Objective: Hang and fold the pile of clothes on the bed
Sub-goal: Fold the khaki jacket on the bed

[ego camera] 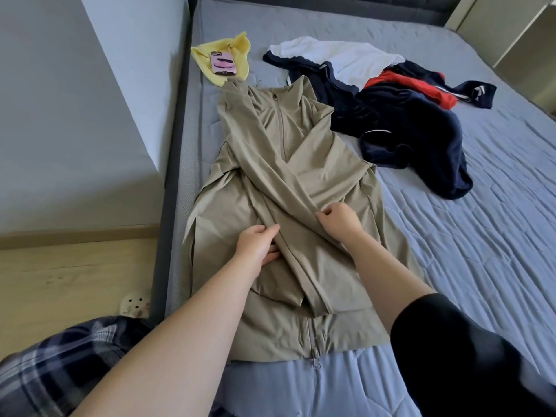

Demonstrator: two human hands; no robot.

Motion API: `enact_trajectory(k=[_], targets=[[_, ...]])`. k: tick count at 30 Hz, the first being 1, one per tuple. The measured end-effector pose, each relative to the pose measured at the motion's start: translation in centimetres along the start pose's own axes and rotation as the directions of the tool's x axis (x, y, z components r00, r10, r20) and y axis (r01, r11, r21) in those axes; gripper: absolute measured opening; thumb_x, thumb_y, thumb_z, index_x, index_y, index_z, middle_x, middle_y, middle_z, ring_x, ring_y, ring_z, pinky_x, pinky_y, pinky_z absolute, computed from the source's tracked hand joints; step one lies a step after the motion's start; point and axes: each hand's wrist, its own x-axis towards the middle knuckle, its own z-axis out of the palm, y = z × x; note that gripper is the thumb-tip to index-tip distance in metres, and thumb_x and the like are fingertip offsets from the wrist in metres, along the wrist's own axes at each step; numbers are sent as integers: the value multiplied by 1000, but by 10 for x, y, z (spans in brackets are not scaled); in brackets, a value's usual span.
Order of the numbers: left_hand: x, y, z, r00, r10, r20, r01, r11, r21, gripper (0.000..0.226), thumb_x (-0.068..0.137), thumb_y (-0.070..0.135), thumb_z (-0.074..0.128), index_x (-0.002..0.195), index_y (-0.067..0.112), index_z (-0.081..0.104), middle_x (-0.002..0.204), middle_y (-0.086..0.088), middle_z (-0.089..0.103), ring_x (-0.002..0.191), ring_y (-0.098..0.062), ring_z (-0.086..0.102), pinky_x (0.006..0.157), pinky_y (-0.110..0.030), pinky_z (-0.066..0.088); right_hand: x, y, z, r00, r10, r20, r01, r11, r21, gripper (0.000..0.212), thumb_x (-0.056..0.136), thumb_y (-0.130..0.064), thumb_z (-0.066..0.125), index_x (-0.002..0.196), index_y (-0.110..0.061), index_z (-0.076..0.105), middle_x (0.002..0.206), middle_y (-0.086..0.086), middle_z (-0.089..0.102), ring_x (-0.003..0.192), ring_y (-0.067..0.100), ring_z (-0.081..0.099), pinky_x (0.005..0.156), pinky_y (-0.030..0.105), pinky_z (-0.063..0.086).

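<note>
While a dark frame shows along its left side, bed (481,236) with blue-grey quilted cover fills most of the view. Khaki zip jacket (304,139) lies flat, front up, near bed's left edge, collar away from the person, hem nearest. Pile of clothes (406,115), navy, white and red, sits crumpled just right of jacket's collar end, touching it. One sleeve (288,191) is folded slantwise across jacket's front. Yellow cloth (237,45) lies at bed's left edge, beyond the collar. Left grip (258,242) pinches sleeve's left edge, thumb on top, fingers beneath. Right grip (340,219), fingers curled, pinches sleeve's right edge. Pink phone (224,63) rests on yellow cloth.
</note>
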Motion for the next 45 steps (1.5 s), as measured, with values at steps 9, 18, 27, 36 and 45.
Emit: enact_trajectory(k=[9, 18, 27, 36, 45], targets=[[24, 16, -24, 984, 37, -172, 56, 861, 505, 36, 96, 16, 47, 61, 8, 52, 51, -5, 58, 40, -19, 56, 42, -20, 42, 24, 4, -4, 977, 115, -179, -76, 975, 211, 46, 90, -22, 60, 49, -13, 43, 52, 2, 44, 60, 24, 46, 55, 29, 30], [9, 19, 3, 894, 448, 5, -299, 587, 752, 24, 87, 28, 60, 78, 7, 70, 77, -13, 71, 77, -30, 68, 73, -36, 55, 23, 11, 14, 995, 79, 53, -90, 963, 254, 43, 93, -26, 59, 53, -15, 47, 48, 1, 36, 45, 14, 33, 37, 20, 24], [22, 8, 14, 952, 287, -104, -82, 568, 819, 26, 86, 31, 61, 86, 6, 72, 85, -11, 71, 84, -30, 68, 72, -33, 55, 20, 22, 25, 979, 102, 179, -179, 853, 490, 23, 91, -27, 63, 80, -7, 68, 73, 13, 59, 68, 21, 53, 65, 29, 43], [19, 14, -1, 986, 148, -80, -129, 970, 207, 24, 82, 2, 54, 59, 10, 54, 51, -2, 57, 53, -17, 56, 42, -18, 43, 26, 20, 19, 992, 127, 17, -120, 875, 468, 33, 90, -26, 64, 64, -6, 61, 58, 4, 52, 59, 18, 46, 54, 21, 37], [0, 14, -22, 995, -94, 43, 102, 825, -555, 14, 92, 6, 47, 80, 7, 55, 69, -8, 63, 63, -17, 62, 49, -23, 54, 27, 11, 0, 984, 113, -137, -53, 923, 382, 51, 91, -37, 61, 52, -12, 40, 49, 3, 41, 48, 17, 40, 46, 25, 35]])
